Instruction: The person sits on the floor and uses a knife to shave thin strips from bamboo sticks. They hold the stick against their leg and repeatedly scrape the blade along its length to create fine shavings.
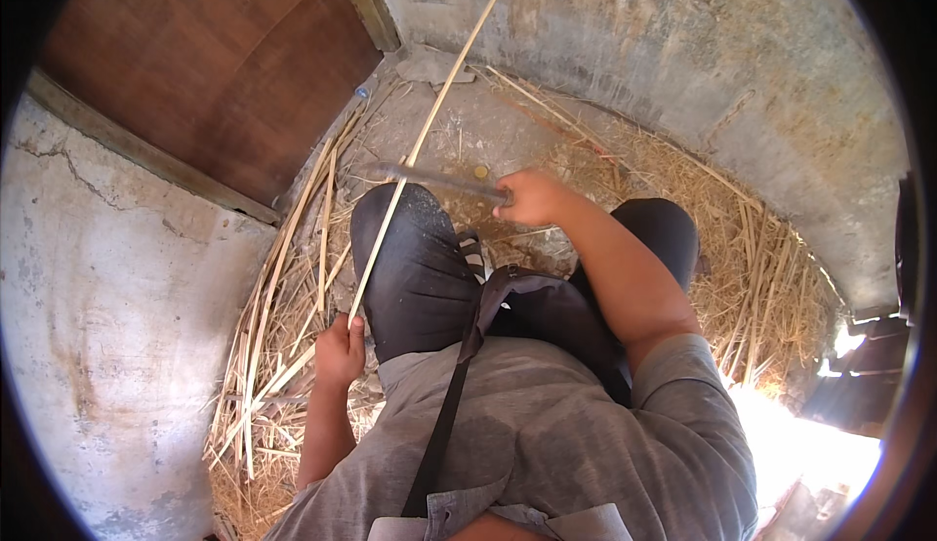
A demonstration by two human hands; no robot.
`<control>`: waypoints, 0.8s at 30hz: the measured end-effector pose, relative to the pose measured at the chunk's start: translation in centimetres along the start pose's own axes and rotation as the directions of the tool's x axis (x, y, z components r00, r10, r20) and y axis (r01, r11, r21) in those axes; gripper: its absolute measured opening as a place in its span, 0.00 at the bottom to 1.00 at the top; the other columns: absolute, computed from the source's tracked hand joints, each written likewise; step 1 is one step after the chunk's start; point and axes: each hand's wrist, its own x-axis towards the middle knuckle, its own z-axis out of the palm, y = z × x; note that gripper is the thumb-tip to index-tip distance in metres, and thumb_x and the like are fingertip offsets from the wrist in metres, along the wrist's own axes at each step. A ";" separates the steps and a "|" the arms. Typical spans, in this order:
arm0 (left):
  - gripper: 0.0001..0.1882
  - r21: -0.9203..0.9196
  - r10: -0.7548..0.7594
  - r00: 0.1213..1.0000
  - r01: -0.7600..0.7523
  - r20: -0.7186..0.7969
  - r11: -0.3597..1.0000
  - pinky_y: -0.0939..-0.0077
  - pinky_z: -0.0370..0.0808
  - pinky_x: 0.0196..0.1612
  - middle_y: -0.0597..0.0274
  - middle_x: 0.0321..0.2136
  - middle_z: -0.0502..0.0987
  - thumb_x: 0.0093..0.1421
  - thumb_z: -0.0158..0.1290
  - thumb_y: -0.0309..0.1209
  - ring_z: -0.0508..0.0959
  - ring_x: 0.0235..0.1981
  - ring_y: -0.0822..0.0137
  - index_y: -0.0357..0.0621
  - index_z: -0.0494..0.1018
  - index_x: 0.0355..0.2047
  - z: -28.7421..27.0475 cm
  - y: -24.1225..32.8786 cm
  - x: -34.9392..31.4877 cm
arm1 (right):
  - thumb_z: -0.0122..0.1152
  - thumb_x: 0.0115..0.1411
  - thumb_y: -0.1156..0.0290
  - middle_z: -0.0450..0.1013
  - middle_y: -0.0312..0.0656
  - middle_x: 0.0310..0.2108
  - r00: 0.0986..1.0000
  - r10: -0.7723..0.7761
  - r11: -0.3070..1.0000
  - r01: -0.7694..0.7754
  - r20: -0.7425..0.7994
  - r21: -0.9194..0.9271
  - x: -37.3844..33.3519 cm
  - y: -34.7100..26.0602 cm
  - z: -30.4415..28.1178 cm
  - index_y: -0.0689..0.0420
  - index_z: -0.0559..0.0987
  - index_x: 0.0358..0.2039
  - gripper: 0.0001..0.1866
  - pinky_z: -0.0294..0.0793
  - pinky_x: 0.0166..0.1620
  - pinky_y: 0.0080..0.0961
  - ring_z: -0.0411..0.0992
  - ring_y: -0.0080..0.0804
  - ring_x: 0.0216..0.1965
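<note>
The left hand (339, 351) is clenched around the near end of a long thin cane (429, 126), which runs up from it across the knee (410, 258). The right hand (532, 196) grips a knife (434, 179), the handle hidden inside the fist, the blade crossing the cane; straw (752, 268) hides the floor beyond it.

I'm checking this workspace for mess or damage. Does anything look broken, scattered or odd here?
Yes. A crack runs across the plaster wall at the left. Split cane strips lie scattered over the floor beside the left hand, and straw shavings are piled along the curved wall. The long cane and blade look intact.
</note>
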 end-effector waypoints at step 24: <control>0.26 -0.024 -0.040 0.999 0.040 0.012 0.999 0.51 0.73 0.30 0.42 0.19 0.76 0.71 0.47 0.51 0.79 0.26 0.37 0.38 0.73 0.30 -0.2 1.3 0.3 | 0.69 0.54 0.51 0.79 0.59 0.45 0.966 0.204 0.977 -0.190 -0.160 0.099 0.4 0.8 -1.0 0.63 0.81 0.48 0.30 0.76 0.53 0.42 0.77 0.56 0.48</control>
